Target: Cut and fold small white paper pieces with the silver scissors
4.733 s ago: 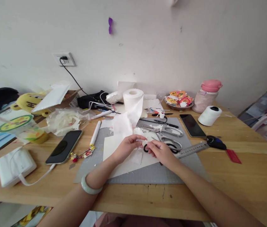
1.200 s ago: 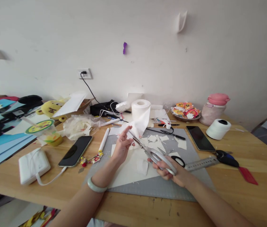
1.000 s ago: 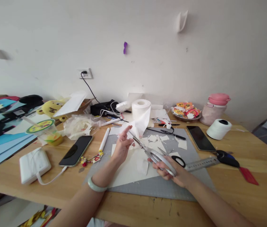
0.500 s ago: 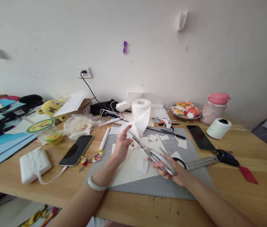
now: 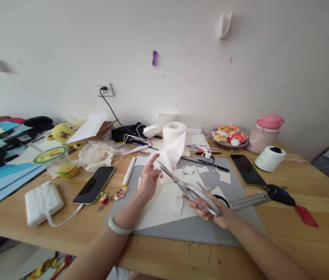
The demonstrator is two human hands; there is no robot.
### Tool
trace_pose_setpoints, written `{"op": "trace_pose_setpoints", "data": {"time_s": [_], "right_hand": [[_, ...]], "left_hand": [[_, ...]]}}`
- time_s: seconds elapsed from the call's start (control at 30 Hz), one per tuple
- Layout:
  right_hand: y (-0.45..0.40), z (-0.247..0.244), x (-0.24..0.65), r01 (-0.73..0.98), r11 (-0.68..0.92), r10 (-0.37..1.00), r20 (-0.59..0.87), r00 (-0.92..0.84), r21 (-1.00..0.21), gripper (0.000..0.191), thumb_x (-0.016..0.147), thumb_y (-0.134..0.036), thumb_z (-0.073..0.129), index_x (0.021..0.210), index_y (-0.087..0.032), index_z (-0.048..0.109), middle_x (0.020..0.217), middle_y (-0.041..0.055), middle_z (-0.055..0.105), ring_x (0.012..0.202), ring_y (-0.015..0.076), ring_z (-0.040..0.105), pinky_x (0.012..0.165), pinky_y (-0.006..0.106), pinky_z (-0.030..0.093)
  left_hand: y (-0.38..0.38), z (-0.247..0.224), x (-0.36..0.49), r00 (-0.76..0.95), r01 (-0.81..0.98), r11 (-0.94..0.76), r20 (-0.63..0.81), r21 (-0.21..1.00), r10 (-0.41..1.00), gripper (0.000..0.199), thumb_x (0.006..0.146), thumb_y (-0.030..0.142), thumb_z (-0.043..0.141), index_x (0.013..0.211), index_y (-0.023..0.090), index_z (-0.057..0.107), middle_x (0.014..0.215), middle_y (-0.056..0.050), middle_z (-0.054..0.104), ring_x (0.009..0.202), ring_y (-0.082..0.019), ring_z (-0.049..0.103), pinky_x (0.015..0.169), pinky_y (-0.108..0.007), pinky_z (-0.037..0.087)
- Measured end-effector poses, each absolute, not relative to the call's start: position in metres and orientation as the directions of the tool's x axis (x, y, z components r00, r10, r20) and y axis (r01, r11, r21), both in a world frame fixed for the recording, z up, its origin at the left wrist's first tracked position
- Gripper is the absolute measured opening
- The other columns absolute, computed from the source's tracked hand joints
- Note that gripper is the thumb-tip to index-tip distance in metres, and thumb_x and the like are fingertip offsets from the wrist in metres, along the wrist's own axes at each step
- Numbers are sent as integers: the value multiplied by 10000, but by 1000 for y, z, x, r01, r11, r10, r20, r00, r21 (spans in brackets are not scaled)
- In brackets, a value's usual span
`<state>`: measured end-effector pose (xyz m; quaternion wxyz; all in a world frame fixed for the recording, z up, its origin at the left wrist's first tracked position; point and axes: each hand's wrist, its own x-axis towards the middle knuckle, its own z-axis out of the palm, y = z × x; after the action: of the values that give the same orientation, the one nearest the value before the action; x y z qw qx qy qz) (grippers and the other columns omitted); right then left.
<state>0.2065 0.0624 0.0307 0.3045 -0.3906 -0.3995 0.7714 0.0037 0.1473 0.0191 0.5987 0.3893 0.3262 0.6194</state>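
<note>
My right hand [image 5: 211, 212] is wrapped round the grey handles of a pair of scissors [image 5: 186, 186]. Their narrow blades point up and left, with the tips close beside the fingers of my left hand [image 5: 149, 179]. That hand is raised over the mat, its index finger stretched and the other fingers bent in. Any small piece between them blends with the white behind. Underneath lies a large cream sheet of paper [image 5: 152, 212] on a grey cutting mat [image 5: 193, 233]. Paper scraps [image 5: 189, 170] are scattered on it. A white paper roll [image 5: 174, 136] stands behind my left hand.
Right of the mat are a steel ruler [image 5: 248, 201], keys with a red tag [image 5: 306, 216], a phone [image 5: 247, 170] and a thread cone [image 5: 270, 158]. Left are another phone [image 5: 94, 185], a white power bank [image 5: 44, 203] and a drink cup [image 5: 55, 159]. A black loop handle [image 5: 221, 200] shows beside my right hand.
Both hands have shifted very slightly, and the scissor tips sit a little further left and higher. My right hand keeps its grip on the scissors.
</note>
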Motion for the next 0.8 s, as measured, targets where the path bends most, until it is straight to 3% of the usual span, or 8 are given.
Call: {"op": "trace_pose_setpoints", "data": {"time_s": [0.13,0.2,0.3,0.37,0.47,0.57,0.7,0.8], "right_hand": [[63,35,207,71,-282,868,-286,-405,-957,303,641,-431,644,796,-176,594,620,-40,421,477,48,289,432,191,197],[65,34,208,303,-129,945,-210,-251,-944,240,641,-379,642,768,-186,576,648,-23,488,545,90,391,492,215,260],[69,30,213,714,-76,997,-72,35,-696,177,636,-318,618,746,-202,542,688,-3,555,612,146,469,530,246,270],[72,28,219,850,-126,991,-22,133,-512,150,633,-287,601,733,-204,526,710,12,580,636,168,503,528,253,264],[75,26,225,910,-130,990,0,141,-395,168,647,-269,584,795,-194,557,828,57,616,735,209,558,560,265,307],[76,25,225,930,-92,993,40,113,-356,262,703,-330,561,904,-165,593,954,119,612,862,257,572,654,302,371],[73,26,222,917,-65,985,121,122,-393,388,773,-467,497,962,-153,622,994,145,610,952,290,551,780,366,397],[72,28,220,851,149,955,298,9,-504,310,797,-422,501,914,-179,653,1027,123,610,1031,276,505,900,390,354]], "left_hand": [[150,17,2,-19,-523,-78,80,849,997,550,560,65,590,1094,199,574,1007,-9,515,565,-20,433,479,-142,396],[149,17,3,-11,-509,-72,77,858,997,561,564,69,588,1107,205,569,1045,-13,514,541,-11,420,473,-147,394],[145,19,5,25,-479,-73,96,875,995,570,574,69,579,1121,231,570,1217,-24,469,525,1,420,475,-162,401],[142,21,8,84,-455,-60,110,889,990,569,580,70,573,1119,250,576,1324,-17,406,522,5,429,475,-172,407],[137,25,11,189,-415,-24,112,910,976,586,576,73,572,1126,273,576,1387,-6,357,518,2,441,453,-181,405],[132,27,14,275,-395,0,118,919,954,628,568,62,581,1154,284,560,1405,-13,347,522,-7,445,430,-178,399],[122,29,21,404,-371,56,106,927,909,647,583,50,590,1182,289,545,1425,-21,324,523,-9,448,433,-173,416],[113,30,28,480,-365,102,93,926,872,627,605,58,602,1177,309,552,1423,-16,327,507,-7,442,444,-187,433]]}}
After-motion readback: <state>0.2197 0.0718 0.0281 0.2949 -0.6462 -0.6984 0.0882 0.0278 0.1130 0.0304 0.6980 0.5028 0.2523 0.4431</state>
